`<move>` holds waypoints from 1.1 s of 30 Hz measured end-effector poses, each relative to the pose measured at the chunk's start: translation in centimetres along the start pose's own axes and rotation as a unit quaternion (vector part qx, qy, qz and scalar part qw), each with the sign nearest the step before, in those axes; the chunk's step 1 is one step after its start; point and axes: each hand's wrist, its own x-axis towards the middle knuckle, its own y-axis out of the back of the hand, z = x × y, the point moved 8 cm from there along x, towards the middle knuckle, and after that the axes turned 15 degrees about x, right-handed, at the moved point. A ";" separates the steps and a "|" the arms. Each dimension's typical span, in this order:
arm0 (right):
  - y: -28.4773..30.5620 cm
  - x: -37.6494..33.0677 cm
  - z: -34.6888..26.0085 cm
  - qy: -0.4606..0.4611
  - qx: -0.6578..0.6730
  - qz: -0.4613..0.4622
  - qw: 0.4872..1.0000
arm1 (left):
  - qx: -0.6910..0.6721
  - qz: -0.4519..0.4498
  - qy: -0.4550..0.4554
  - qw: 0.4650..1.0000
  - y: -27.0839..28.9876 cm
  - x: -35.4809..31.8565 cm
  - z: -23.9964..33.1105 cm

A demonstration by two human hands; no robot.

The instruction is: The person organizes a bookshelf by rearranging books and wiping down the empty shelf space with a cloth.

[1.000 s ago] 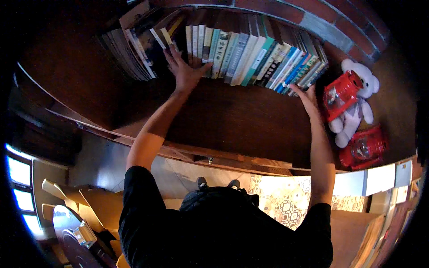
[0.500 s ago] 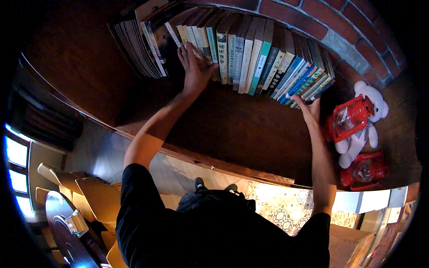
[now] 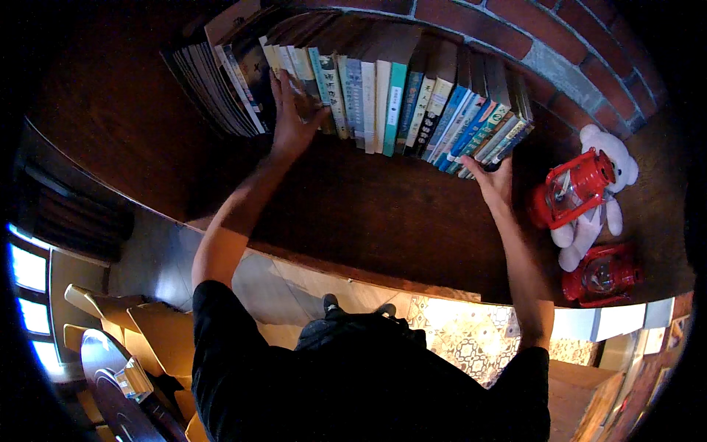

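Observation:
A row of upright books (image 3: 368, 107) stands on a dark wooden shelf, with spines in cream, green, blue and grey facing me. My left hand (image 3: 292, 127) lies against the spines near the row's left end, its fingers spread. At the other end, my right hand (image 3: 492, 177) has its thumb on the lower spines and its fingers around the outer side of the last book, partly hidden. Left of the row, several thin dark volumes (image 3: 213, 88) lean together, beside a dark-covered book (image 3: 250, 66).
To the right sit a white teddy bear (image 3: 617, 158), a red lantern (image 3: 574, 188) leaning on it, and a second red lantern (image 3: 604, 276). A brick wall (image 3: 471, 26) runs behind the books. Chairs (image 3: 166, 331) and a round dark table (image 3: 103, 353) stand lower left.
The row of books has slid left, and both hands have moved left with it. The gap beside the dark-covered book has narrowed, while that before the lantern has widened. The view has shifted slightly.

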 end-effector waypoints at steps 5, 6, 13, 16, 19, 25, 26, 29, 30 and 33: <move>0.1 0.5 1.2 -0.002 -0.013 -0.005 1.000 | 0.086 -0.001 -0.035 0.996 -1.2 -0.5 0.1; -0.2 0.6 1.4 -0.015 -0.009 -0.011 1.000 | 0.069 0.017 -0.007 0.997 -0.9 -0.9 0.7; 0.6 1.6 2.4 0.036 -0.030 -0.009 0.999 | 0.205 0.080 -0.051 0.974 -2.5 -1.1 6.4; 0.7 2.1 3.5 0.025 -0.037 -0.011 0.999 | 0.177 0.094 -0.186 0.962 -2.9 -1.8 10.3; 0.5 2.3 3.2 0.027 -0.021 -0.014 0.999 | 0.238 0.169 -0.348 0.891 -4.9 -0.5 10.9; 0.8 3.0 3.7 0.084 -0.050 -0.033 0.995 | 0.259 0.151 -0.334 0.894 -6.0 0.9 10.9; 0.9 3.0 3.6 0.089 -0.080 -0.037 0.992 | 0.265 0.152 -0.324 0.895 -6.2 0.8 10.7; 1.0 2.9 3.3 0.078 -0.168 -0.038 0.982 | 0.256 0.154 -0.316 0.900 -6.3 0.7 10.3; 1.5 2.8 3.4 0.053 -0.200 -0.028 0.978 | 0.248 0.152 -0.322 0.901 -6.4 0.9 10.7; 1.6 2.7 3.4 0.022 -0.267 -0.019 0.963 | 0.217 0.181 -0.281 0.917 -5.0 1.2 10.1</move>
